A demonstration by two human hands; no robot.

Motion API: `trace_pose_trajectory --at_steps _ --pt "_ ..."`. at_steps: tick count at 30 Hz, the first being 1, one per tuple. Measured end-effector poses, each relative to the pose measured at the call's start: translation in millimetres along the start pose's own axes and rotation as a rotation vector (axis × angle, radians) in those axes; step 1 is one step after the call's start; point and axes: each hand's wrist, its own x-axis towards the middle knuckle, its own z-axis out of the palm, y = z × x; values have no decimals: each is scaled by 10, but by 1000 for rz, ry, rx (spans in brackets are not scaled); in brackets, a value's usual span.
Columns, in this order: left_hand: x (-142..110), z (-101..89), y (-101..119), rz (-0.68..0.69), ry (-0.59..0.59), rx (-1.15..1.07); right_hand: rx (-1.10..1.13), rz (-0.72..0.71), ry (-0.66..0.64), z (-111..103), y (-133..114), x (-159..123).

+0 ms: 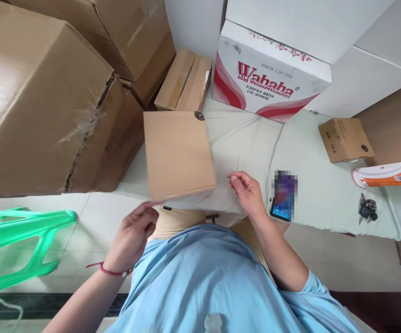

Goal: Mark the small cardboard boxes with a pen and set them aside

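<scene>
While the cardboard [180,155] sits left of the phone [282,210], seemingly mid-handling, the left hand [134,237] is curled at its near corner, can't tell if gripping. Right hand [247,193], just left of the phone, looks loosely open, empty. Next move probably needs a surer hold.

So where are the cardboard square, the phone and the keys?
Cardboard square [180,155]: head view, middle of its flat face.
Phone [283,196]: head view, on its partly pixelated screen.
Keys [368,209]: head view, middle of the bunch.
</scene>
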Motion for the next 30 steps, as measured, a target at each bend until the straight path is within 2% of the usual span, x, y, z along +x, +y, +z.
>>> trace_pose_trajectory --at_steps 2,4,6,7,9,11,13,16,20,25,28,30 --pt "-48 -3 -33 30 -90 125 -7 -56 80 -51 40 -10" --pt "-13 -9 -56 122 -39 215 16 -116 104 -93 55 -21" --pt "79 7 -69 231 28 260 66 -162 46 -106 46 -40" --pt "128 32 -74 271 11 269 85 -176 -4 -99 37 -54" --pt "191 116 -88 329 -111 266 94 -183 -103 -66 23 -90" --pt "177 233 -103 415 -243 298 79 -172 -131 -33 35 -133" --pt "91 359 -95 561 -320 416 101 -142 -53 -38 81 -172" --pt "-97 538 9 848 -435 626 255 -35 125 -158 180 -221" --pt "-316 774 259 1135 -608 678 420 80 211 -420 261 -310" --pt "-419 1047 470 1255 -866 611 400 250 186 -591 295 -484" --pt "-393 1160 498 1273 -949 625 240 161 240 -646 298 -561" --pt "-374 1177 481 1296 -952 612 135 61 288 -704 282 -597"
